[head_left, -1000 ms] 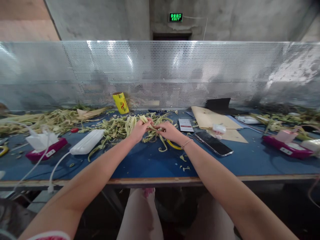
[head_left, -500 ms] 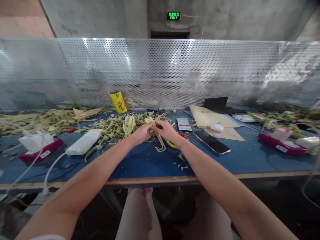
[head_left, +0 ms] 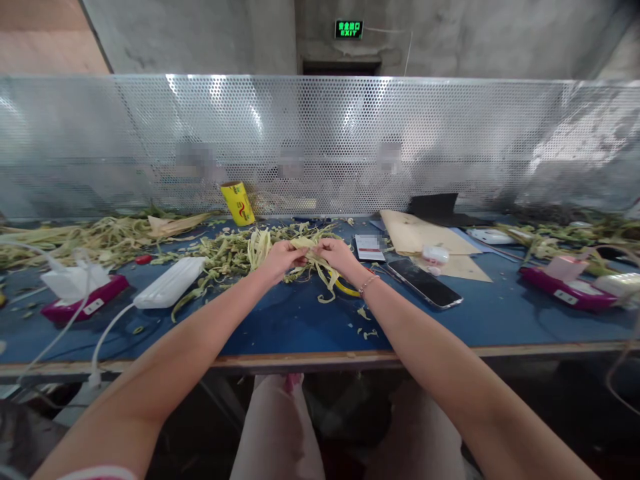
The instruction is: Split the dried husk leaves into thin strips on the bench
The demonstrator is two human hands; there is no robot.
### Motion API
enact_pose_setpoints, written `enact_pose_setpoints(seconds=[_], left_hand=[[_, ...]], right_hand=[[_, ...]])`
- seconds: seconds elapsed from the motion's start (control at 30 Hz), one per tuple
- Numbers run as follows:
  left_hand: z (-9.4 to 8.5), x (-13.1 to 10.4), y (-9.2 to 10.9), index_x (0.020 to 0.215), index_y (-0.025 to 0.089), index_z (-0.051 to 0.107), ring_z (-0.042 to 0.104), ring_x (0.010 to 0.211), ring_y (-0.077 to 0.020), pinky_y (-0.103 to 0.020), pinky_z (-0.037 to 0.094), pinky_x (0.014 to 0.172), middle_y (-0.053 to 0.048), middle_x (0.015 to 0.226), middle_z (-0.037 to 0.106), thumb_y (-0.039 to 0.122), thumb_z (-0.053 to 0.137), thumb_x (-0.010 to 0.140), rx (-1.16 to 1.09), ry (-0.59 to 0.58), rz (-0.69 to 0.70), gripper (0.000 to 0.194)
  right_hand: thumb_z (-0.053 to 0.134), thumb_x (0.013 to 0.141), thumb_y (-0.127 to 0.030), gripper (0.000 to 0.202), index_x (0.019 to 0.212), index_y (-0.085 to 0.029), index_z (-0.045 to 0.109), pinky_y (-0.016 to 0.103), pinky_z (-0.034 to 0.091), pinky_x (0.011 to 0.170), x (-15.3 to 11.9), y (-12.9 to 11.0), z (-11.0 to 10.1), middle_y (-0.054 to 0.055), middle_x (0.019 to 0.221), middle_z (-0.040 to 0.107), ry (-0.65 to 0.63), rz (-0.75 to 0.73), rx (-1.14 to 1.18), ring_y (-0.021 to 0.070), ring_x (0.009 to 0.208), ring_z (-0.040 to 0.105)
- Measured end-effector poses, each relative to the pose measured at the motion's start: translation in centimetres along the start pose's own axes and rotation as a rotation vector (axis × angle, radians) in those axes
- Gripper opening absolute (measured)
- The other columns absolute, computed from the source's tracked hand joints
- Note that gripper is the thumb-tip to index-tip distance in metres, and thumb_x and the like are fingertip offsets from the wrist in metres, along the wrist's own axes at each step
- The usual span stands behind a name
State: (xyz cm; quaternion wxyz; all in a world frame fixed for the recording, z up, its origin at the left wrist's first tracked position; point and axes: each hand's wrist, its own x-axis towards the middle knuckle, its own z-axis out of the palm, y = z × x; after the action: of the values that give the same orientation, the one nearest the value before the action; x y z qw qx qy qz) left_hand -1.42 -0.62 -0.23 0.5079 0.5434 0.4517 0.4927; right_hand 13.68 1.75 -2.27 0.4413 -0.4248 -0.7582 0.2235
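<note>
Close together over the blue table, my left hand [head_left: 281, 260] and my right hand [head_left: 339, 257] both pinch a pale yellow-green strip of dried plant [head_left: 306, 245]. The strip spans the small gap between my fingertips. From under my right hand a curled end [head_left: 327, 288] hangs down toward the tabletop. Just left of my left hand lies a bundle of pale plant strips [head_left: 257, 248]. Behind and around it spreads a heap of small green dried plant pieces [head_left: 225, 253]. A yellow curved object [head_left: 346, 288], partly covered by my right wrist, rests on the table.
A white power bank [head_left: 170, 283] and a purple power strip [head_left: 85, 300] lie left. On the right are a phone [head_left: 424, 283], a white card [head_left: 370, 247], brown paper [head_left: 420, 233] and another purple strip [head_left: 565, 292]. A yellow tube [head_left: 238, 203] leans by the perforated metal screen [head_left: 320, 127].
My left hand has shifted left, away from my right, so the fingertips are farther apart. The pale strip now shows stretched between them. My right hand has moved slightly right.
</note>
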Motion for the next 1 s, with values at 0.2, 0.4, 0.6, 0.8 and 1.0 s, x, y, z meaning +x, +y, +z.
enact_pose_setpoints(seconds=[0.2, 0.4, 0.6, 0.8, 1.0], left_hand=[[-0.1, 0.4, -0.1, 0.068, 0.009, 0.061, 0.052, 0.048, -0.0054, -0.02, 0.046, 0.055, 0.0, 0.053, 0.058, 0.01, 0.067, 0.064, -0.018, -0.01, -0.021, 0.008], [-0.1, 0.5, -0.2, 0.068, 0.009, 0.06, 0.053, 0.051, -0.0058, -0.021, 0.047, 0.058, -0.001, 0.056, 0.058, 0.009, 0.065, 0.066, -0.015, 0.009, 0.001, 0.006], [-0.7, 0.6, -0.6, 0.064, 0.01, 0.057, 0.056, 0.05, -0.0072, -0.022, 0.048, 0.058, -0.002, 0.056, 0.06, 0.014, 0.066, 0.067, -0.077, -0.009, -0.02, 0.01], [-0.6, 0.1, -0.1, 0.062, 0.01, 0.057, 0.056, 0.048, -0.0094, -0.023, 0.049, 0.054, -0.004, 0.054, 0.06, 0.026, 0.057, 0.078, -0.121, 0.002, -0.046, 0.022], [-0.2, -0.1, -0.1, 0.062, 0.012, 0.057, 0.055, 0.05, -0.0094, -0.024, 0.048, 0.056, -0.003, 0.055, 0.058, 0.027, 0.055, 0.077, -0.052, 0.011, -0.014, 0.022]], right_hand=[[0.049, 0.067, -0.04, 0.028, 0.052, -0.018, 0.042, 0.022, 0.026, 0.051, 0.0, -0.4, -0.5, -0.005, 0.05, 0.035, 0.044, 0.097, 0.075, 0.0078, 0.051, 0.032], [0.048, 0.065, -0.049, 0.033, 0.055, -0.018, 0.046, 0.023, 0.027, 0.05, 0.2, 0.2, -0.4, -0.004, 0.049, 0.037, 0.087, 0.145, 0.114, 0.0096, 0.052, 0.035], [0.051, 0.066, -0.049, 0.035, 0.052, -0.018, 0.042, 0.022, 0.025, 0.049, 0.0, 0.0, -0.7, -0.006, 0.047, 0.032, 0.021, 0.105, 0.104, 0.0075, 0.049, 0.03], [0.049, 0.072, -0.037, 0.025, 0.057, -0.017, 0.045, 0.021, 0.028, 0.048, -0.3, -0.5, -0.8, -0.005, 0.048, 0.037, -0.151, 0.116, 0.101, 0.0074, 0.047, 0.035], [0.052, 0.074, -0.037, 0.026, 0.06, -0.018, 0.041, 0.02, 0.035, 0.045, -0.6, -1.0, -0.6, -0.007, 0.049, 0.036, -0.259, 0.151, 0.23, 0.0072, 0.044, 0.039]])
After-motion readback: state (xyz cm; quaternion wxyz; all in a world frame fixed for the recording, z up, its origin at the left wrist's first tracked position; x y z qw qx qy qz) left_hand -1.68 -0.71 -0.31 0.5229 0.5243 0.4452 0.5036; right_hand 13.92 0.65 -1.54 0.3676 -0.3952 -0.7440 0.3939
